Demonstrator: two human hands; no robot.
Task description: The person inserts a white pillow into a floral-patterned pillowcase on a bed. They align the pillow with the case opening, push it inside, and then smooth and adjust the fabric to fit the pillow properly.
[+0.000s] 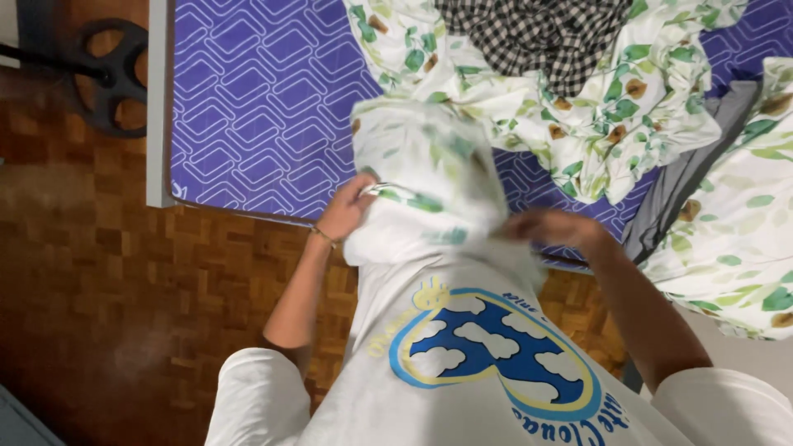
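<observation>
I hold a white pillow in a leaf-print pillowcase (425, 177) upright against my chest, over the near edge of a purple patterned mattress (264, 99). My left hand (347, 206) grips the left edge of the pillowcase near its opening. At the case's lower right side, my right hand (549, 225) is blurred and seems to pinch the fabric. My white shirt with a blue cloud print (487, 347) fills the bottom of the view.
A crumpled leaf-print sheet (595, 124) and a black-and-white checked cloth (537, 33) lie on the mattress. A grey cloth (686, 182) and more leaf-print fabric (735, 239) lie at the right. Wooden parquet floor (107, 272) is on the left, with a black weight plate (111, 74).
</observation>
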